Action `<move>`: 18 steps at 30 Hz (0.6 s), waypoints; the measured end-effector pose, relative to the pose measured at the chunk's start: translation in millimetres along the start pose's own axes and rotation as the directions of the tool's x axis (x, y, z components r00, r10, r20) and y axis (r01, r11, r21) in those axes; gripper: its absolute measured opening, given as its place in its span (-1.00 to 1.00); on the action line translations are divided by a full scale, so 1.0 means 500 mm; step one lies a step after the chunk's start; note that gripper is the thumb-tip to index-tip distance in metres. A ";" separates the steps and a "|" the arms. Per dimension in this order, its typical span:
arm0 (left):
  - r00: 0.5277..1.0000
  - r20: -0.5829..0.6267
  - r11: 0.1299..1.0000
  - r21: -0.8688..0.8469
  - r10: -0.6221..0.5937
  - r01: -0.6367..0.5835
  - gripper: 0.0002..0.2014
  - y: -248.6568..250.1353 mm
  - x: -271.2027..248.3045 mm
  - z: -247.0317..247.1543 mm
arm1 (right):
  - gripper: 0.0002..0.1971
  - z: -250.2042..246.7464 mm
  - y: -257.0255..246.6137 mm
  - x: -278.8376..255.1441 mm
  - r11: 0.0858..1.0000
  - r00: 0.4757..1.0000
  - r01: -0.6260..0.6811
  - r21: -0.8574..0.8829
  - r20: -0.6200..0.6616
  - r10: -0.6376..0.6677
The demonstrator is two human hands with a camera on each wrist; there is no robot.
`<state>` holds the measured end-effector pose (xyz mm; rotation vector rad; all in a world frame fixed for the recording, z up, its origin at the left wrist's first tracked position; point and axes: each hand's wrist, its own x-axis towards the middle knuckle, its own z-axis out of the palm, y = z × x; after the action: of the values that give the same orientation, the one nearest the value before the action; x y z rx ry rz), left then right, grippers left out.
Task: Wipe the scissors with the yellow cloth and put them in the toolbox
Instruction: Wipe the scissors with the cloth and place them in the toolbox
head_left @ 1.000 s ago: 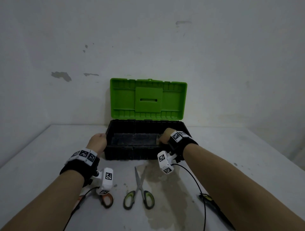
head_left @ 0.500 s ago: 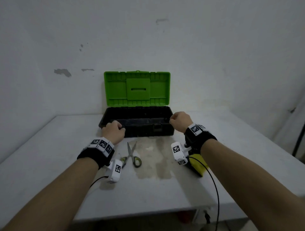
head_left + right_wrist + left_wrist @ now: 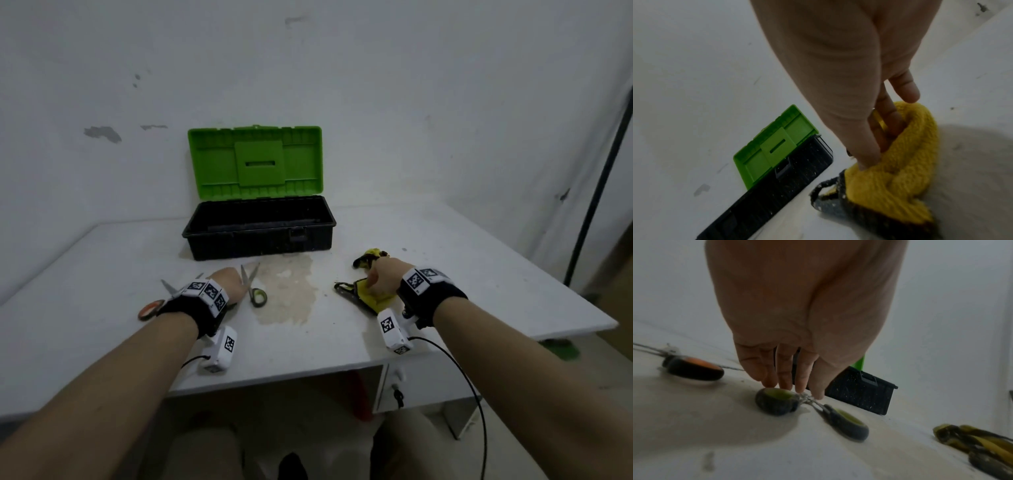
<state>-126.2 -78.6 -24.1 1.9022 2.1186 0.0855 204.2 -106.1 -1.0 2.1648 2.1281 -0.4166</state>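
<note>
Presently pick-up stage: left hand [image 3: 789, 331] fingertips touch the green-handled scissors [image 3: 812, 408], not yet grasped; right hand [image 3: 865, 91] clutches the yellow cloth [image 3: 906, 164] near the desk's right edge. Next: lift both, wipe blades.

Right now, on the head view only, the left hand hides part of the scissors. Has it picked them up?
Observer: No. The left wrist view shows the scissors lying flat on the table; the left hand only touches them near the pivot with its fingertips.
Operator: And the right hand's grip on the cloth?
Observer: The right wrist view shows the right hand with its fingers curled into a fold of the cloth.
</note>
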 end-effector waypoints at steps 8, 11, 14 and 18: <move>1.000 0.011 0.983 0.182 0.019 -0.020 -0.71 -0.016 0.018 0.005 | -0.82 0.019 0.000 0.018 0.993 0.999 -0.011 -0.118 -0.040 0.007; 1.000 0.001 0.989 0.145 0.010 -0.010 -0.75 -0.017 0.026 0.003 | -0.80 0.006 -0.003 0.024 0.994 1.000 -0.003 -0.107 -0.026 0.000; 1.000 -0.020 0.998 0.068 0.006 -0.005 -0.78 -0.021 0.031 -0.001 | -0.84 -0.026 -0.005 0.022 0.997 0.985 0.055 0.057 -0.167 -0.045; 0.998 -0.053 0.992 -0.121 0.015 -0.022 -0.79 -0.028 0.038 -0.009 | -0.85 -0.066 -0.044 0.006 0.920 0.908 0.269 0.286 -0.393 -0.143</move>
<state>-142.6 -61.3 -26.7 1.8685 2.0784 0.2639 187.1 -94.4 32.6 2.3500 2.6852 -0.4479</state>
